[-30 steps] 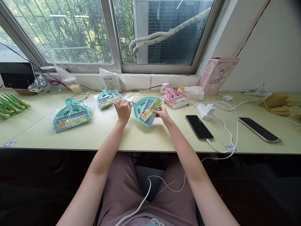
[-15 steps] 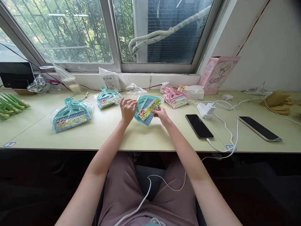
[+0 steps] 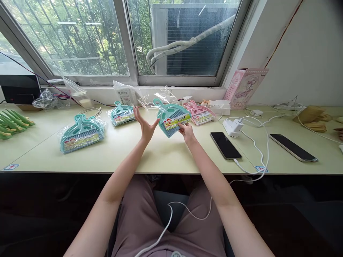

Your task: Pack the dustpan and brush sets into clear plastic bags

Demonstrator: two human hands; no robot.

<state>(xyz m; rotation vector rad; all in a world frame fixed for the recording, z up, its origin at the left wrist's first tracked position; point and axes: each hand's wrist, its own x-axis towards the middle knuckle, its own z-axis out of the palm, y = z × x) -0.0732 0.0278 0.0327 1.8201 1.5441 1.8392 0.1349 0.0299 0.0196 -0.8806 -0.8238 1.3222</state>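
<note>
My right hand (image 3: 185, 131) pinches the lower edge of a teal mini dustpan-and-brush set (image 3: 171, 117) with a yellow-green label, holding it tilted up off the desk. Its handle points up and left. My left hand (image 3: 144, 125) is spread, palm turned toward the set, fingers apart just left of it and holding nothing. A crumpled clear plastic bag (image 3: 158, 97) lies behind the set near the window sill.
On the pale green desk (image 3: 160, 153) lie two bagged teal sets (image 3: 80, 132) (image 3: 122, 114) at left and a pink set (image 3: 199, 112) at right. A phone (image 3: 225, 144) on a white cable, a charger (image 3: 232, 126) and a second phone (image 3: 293, 147) sit right. Green items (image 3: 13, 121) at far left.
The right hand has lifted the teal set off the desk and tilted it upright. The left hand let go of its handle and opened. The clear bag now lies behind.
</note>
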